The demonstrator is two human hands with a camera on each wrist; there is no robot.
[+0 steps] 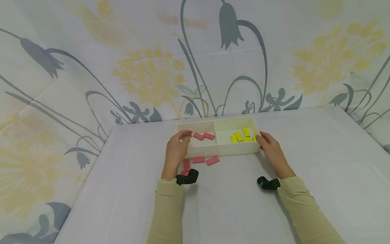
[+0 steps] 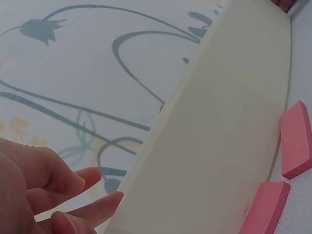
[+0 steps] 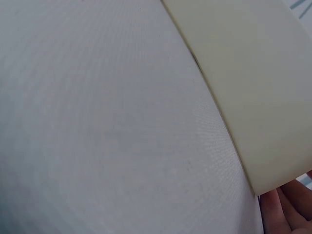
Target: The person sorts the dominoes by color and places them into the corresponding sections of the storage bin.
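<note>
Box [image 1: 225, 150]: my right hand [image 1: 272, 151] grips its right end, best held level; my left hand [image 1: 176, 149], fingers loose, at left end.

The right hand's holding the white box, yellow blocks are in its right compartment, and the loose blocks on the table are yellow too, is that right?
Not quite: the loose blocks on the table are pink, not yellow, as the head view shows. The right hand is holding the white box, and yellow blocks are in its right compartment.
</note>
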